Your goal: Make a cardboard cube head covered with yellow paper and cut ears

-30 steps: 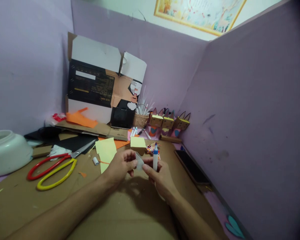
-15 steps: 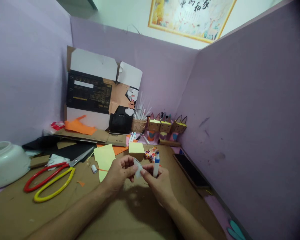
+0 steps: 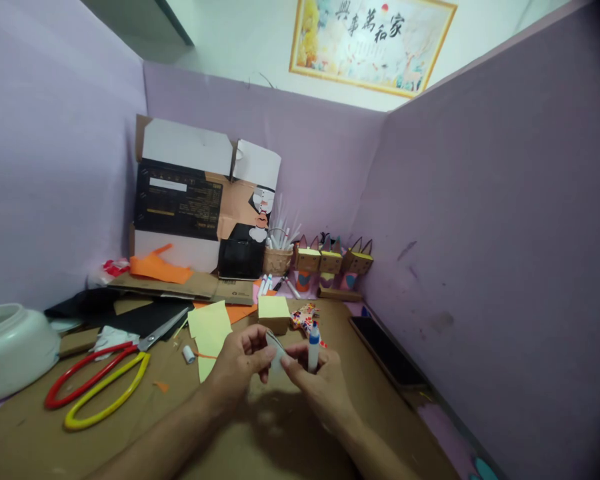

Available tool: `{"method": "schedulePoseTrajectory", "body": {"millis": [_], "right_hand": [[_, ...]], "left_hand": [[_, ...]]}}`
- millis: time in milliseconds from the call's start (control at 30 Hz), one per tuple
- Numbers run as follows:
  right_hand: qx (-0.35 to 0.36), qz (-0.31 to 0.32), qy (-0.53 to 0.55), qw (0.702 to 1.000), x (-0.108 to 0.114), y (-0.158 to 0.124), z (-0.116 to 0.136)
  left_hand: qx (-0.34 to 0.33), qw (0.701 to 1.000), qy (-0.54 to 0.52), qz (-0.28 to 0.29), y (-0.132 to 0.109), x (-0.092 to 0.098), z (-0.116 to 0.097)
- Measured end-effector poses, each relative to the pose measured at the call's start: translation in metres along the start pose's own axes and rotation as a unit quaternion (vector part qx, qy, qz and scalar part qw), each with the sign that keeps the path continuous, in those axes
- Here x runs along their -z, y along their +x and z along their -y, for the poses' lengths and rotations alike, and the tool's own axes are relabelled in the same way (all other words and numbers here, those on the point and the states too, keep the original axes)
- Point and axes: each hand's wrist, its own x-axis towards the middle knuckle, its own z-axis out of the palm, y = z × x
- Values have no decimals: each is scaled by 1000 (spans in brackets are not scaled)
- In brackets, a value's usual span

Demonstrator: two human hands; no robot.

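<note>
Near the yellow-topped cardboard box [image 3: 274, 325], on its close side, the left hand [image 3: 237, 363] pinches a small pale scrap [image 3: 277, 359]. The right hand [image 3: 324, 381] pinches its other edge and holds a blue-tipped white pen [image 3: 313, 353] too. They seem to be smoothing the scrap; that needs soft, steady fingers.

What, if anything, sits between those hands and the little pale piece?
Nothing visible: the left hand and right hand both touch the little pale piece. The blue-topped white pen in the right hand stands beside it, not in between.
</note>
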Motion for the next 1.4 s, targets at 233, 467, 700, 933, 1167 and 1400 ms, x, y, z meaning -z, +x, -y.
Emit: {"method": "schedulePoseTrajectory", "body": {"millis": [233,467,700,933,1167,1400], "right_hand": [[-136,74,265,952,1,6,-11],[-271,178,375,868,2,7,-12],[-287,263,408,826,7,5,-8],[-135,-7,242,961,-2,6,-12],[-105,-53,133,984,-8,6,-14],[-109,-50,139,983,-8,6,-17]], "left_hand": [[71,991,-114,12,5,6,5],[84,982,-155,66,0,7,8],[66,975,-168,126,-2,3,14],[107,991,-64,-36,1,-1,9],[61,996,34,-55,1,-7,8],[35,995,35,-82,-4,-11,3]]}}
